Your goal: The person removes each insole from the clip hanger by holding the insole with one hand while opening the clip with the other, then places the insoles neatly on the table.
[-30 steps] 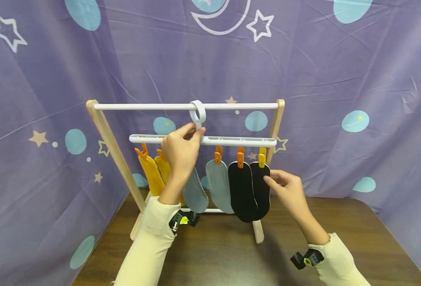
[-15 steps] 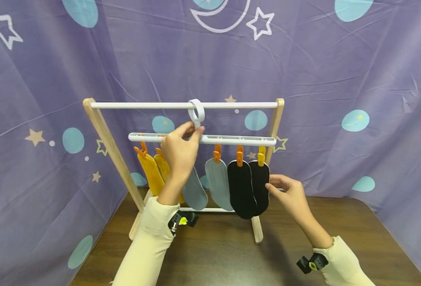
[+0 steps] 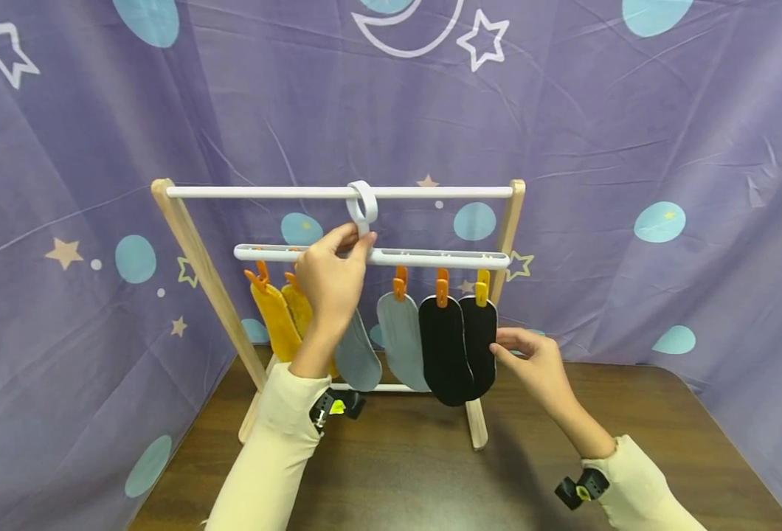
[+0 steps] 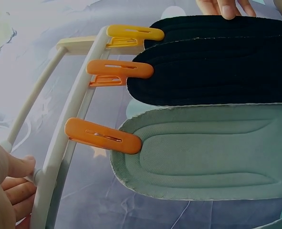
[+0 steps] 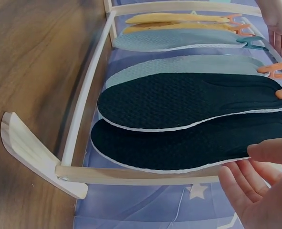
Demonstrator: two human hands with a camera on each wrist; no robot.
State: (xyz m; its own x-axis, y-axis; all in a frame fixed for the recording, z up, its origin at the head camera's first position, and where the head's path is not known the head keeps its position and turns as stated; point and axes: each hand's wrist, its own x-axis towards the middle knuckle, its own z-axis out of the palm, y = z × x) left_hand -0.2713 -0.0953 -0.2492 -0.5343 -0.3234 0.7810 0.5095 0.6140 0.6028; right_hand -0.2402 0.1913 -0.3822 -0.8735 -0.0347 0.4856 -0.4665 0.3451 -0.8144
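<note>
A white clip hanger point(image 3: 437, 258) hangs by its ring hook point(image 3: 363, 203) from the rack's top bar. My left hand point(image 3: 331, 276) pinches the hook's stem just above the hanger bar. At the right end hang two black insoles, the outer one point(image 3: 480, 346) in a yellow clip point(image 3: 482, 289) and the inner one point(image 3: 443, 354) in an orange clip point(image 3: 441, 289). My right hand point(image 3: 530, 361) holds the outer black insole's right edge, thumb in front and fingers behind. Grey insoles point(image 4: 203, 152) hang in the middle; yellow insoles point(image 3: 274, 321) hang at the left, partly behind my left arm.
The rack has wooden legs point(image 3: 208, 276), a white top bar point(image 3: 265, 192) and a lower bar point(image 5: 83, 95). It stands on a brown wooden table point(image 3: 391, 472). A purple curtain point(image 3: 597, 147) with stars and blue spots hangs behind and at the sides.
My right hand has slid slightly down the outer black insole's edge. The left hand keeps its grip on the stem. The whole scene shifts slightly up and left in the head view.
</note>
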